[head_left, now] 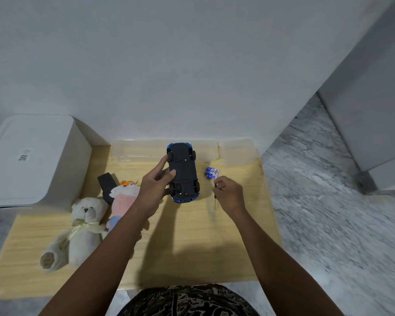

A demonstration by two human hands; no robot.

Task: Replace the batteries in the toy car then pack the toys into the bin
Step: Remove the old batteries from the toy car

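- Head view: the toy car [183, 173], blue-bodied with a black underside, is turned belly-up above the wooden tabletop [192, 242], its four wheels facing the camera.
- The left hand [156, 187] grips the car along its left flank, thumb laid across the black underside and fingers curled up past the far wheel.
- The right hand [227, 192] is apart from the car, to its right, with fingers curled in a pinch around a thin dark tool [215, 198] that hangs down toward the tabletop; what kind of tool it is cannot be told.
- A small pack of blue batteries [212, 173] lies on the tabletop just beyond the right hand and near the car's right side.
- A clear plastic bin [141, 150] stands at the far edge of the tabletop against the wall, behind the car; a second clear plastic piece [237, 151] sits beside it on the right.
- On the left part of the tabletop lie a cream teddy bear [78, 233] with a pale ribbon at its neck, a pink and white plush doll [123, 199] with orange on top just beside it, and a black object [106, 183] partly behind the doll.
- A white lidded box [32, 160] stands at the tabletop's far left corner.
- The floor [328, 201] to the right is grey marbled stone.
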